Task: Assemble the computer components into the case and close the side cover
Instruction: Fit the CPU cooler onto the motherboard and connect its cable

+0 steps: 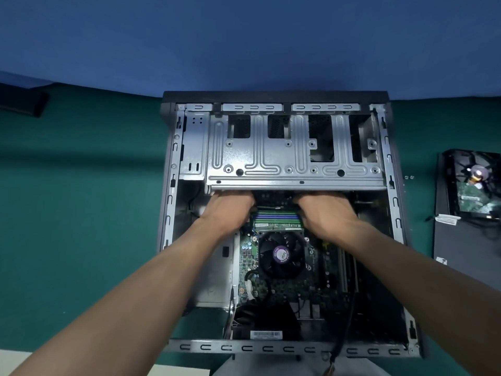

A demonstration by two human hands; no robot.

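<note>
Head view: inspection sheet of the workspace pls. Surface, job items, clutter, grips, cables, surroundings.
Surface: green table, with the case lying open on it.
Job's things: drive cage at the case's far end; CPU fan and RAM sticks on the board; hard drive outside, to the right, on a dark panel.
Clutter: two screws right of the case; black object far left.
Grips: left hand and right hand at the cage's near edge, fingers hidden beneath.
Cables: black cable trails out over the case's near rim.
Surroundings: blue wall behind.

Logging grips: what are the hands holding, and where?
The left hand and right hand seem to grip the drive cage by its near edge; fingers hidden underneath.
</note>
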